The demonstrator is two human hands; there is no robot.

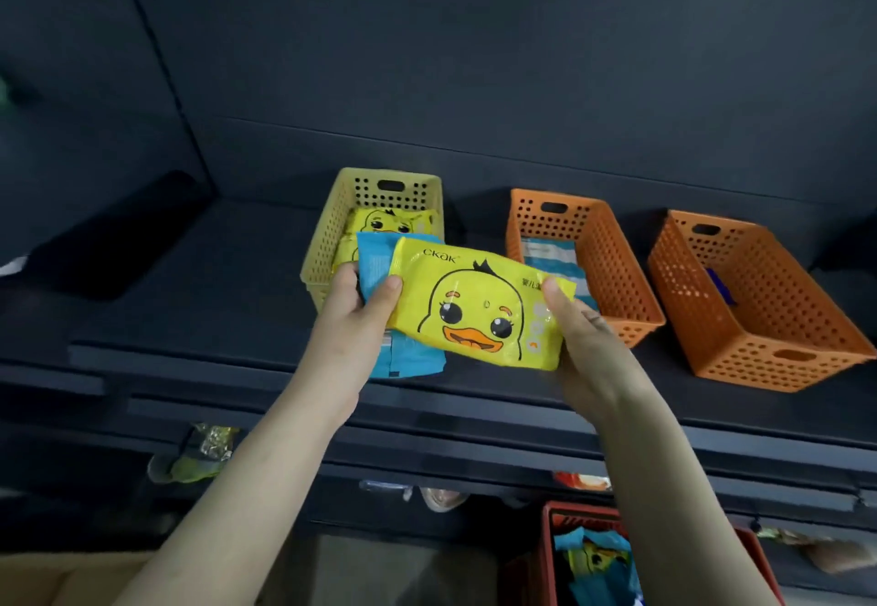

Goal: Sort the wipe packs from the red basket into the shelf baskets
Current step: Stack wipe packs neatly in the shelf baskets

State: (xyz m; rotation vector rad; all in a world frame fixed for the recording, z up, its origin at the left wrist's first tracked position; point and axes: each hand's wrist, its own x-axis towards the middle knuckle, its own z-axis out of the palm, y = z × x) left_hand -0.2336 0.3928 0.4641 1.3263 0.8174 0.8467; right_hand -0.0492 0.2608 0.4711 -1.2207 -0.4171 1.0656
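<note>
Both hands hold a yellow duck wipe pack (pixel 479 306) above the shelf front. My left hand (pixel 356 320) grips its left end together with a blue wipe pack (pixel 403 358) tucked behind it. My right hand (pixel 579 339) grips the yellow pack's right end. Just behind stands a yellow basket (pixel 327 230) holding more yellow duck packs (pixel 389 223). An orange basket (pixel 612 259) to its right holds a blue-and-white pack (pixel 550 256). The red basket (pixel 560 520) sits below at the bottom right, with yellow and blue packs inside.
A second orange basket (pixel 769 320) stands at the far right of the dark shelf (pixel 213 311) with a dark blue item inside. Loose wrappers lie on the lower shelf (pixel 199 453). A cardboard box edge (pixel 57 577) shows at the bottom left.
</note>
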